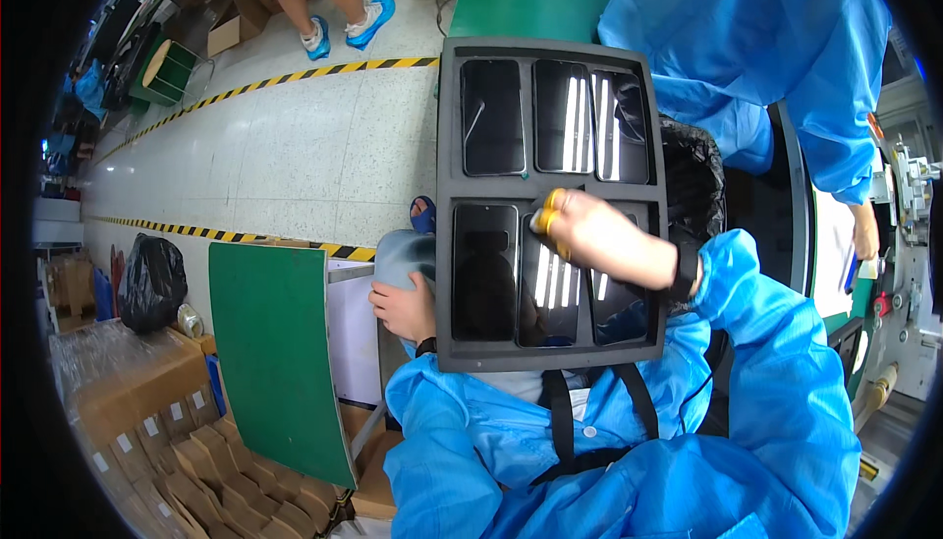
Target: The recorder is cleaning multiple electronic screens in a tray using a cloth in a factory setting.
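A dark grey foam tray (550, 190) lies across my lap, with several black-screened phones in its two rows of compartments. My right hand (599, 234), with yellow finger cots, is over the near row, at the top end of the middle phone (550, 293). Its fingers are bent together; what they pinch, if anything, is hidden. To its left lies another phone (484, 274), and the right-hand phone (619, 313) is partly covered by my wrist. Beside the tray's left edge, my left hand (405, 305) rests with fingers spread on a smooth grey-blue surface.
A green board (275, 352) stands at left, beside cardboard dividers (246, 470) and a black bag (152, 283). A person in a blue gown (737, 38) is close at the far right. Another person's legs (329, 3) show beyond striped floor tape.
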`<state>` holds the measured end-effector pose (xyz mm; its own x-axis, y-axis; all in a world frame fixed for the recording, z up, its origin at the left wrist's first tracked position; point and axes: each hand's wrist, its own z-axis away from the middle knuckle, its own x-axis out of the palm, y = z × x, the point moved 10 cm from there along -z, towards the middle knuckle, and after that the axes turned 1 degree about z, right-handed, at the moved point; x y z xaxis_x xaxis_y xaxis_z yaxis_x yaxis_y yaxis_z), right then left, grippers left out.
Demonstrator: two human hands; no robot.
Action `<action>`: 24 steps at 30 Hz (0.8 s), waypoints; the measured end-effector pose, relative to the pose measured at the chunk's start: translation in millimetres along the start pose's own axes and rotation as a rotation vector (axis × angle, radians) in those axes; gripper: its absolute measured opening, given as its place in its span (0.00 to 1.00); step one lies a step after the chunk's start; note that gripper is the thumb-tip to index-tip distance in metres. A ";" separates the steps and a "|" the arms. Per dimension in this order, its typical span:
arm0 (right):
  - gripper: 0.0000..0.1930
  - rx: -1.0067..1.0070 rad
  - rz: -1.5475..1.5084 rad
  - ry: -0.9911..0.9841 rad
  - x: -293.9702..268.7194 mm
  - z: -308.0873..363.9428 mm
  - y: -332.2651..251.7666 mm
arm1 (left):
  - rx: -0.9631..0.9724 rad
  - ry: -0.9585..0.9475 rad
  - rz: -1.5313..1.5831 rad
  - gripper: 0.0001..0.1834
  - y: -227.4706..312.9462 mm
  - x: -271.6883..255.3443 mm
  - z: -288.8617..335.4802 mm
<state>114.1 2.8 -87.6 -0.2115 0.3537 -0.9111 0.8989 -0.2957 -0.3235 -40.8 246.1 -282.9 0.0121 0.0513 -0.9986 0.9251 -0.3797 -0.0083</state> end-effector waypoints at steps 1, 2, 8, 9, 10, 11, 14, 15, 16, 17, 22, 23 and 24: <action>0.06 -0.039 -0.038 -0.084 7.3 5.4 -18.9 | 0.002 -0.009 0.009 0.36 1.2 -1.1 -0.9; 0.06 -0.069 -0.069 -0.169 13.9 17.3 -45.6 | 0.008 -0.014 0.017 0.36 7.8 0.3 -1.0; 0.05 -0.195 -0.025 -0.163 15.7 10.1 -64.3 | 0.005 -0.045 0.008 0.35 6.8 -3.8 -2.0; 0.07 -0.126 0.001 -0.119 7.2 -3.1 -36.1 | 0.007 -0.040 0.007 0.35 2.6 -6.9 -2.8; 0.11 -0.023 -0.071 -0.083 4.4 -13.8 -2.8 | 0.013 -0.038 0.008 0.35 1.3 -8.4 -2.0; 0.11 0.003 -0.061 -0.107 6.5 -17.7 4.6 | 0.011 -0.038 0.011 0.35 1.8 -7.6 -2.4; 0.09 -0.042 -0.070 -0.229 16.0 -2.5 -34.4 | 0.021 -0.024 0.010 0.35 2.3 -9.6 -1.8; 0.08 -0.128 -0.129 -0.300 26.0 9.4 -61.4 | 0.031 -0.026 0.011 0.35 6.2 -10.3 -1.7; 0.06 -0.218 -0.183 -0.372 34.0 18.7 -87.2 | 0.038 -0.028 0.016 0.35 9.7 -13.3 -2.0; 0.06 -0.257 -0.210 -0.321 36.1 19.8 -101.5 | 0.030 -0.024 0.015 0.35 8.1 -13.2 -2.1; 0.08 -0.075 0.018 -0.086 24.9 -37.4 -22.3 | 0.021 -0.046 0.070 0.36 4.8 -12.1 -0.7; 0.10 -0.072 0.011 -0.049 20.7 -44.2 -16.9 | 0.017 -0.057 0.080 0.36 5.9 -12.2 -1.9; 0.12 -0.068 0.004 -0.013 16.9 -48.4 -14.9 | 0.014 -0.057 0.081 0.36 5.2 -12.6 -2.3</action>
<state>115.6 56.1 -85.8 -0.2123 0.3406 -0.9159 0.9237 -0.2359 -0.3019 -35.3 245.7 -270.3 0.0646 -0.0321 -0.9974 0.9167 -0.3930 0.0720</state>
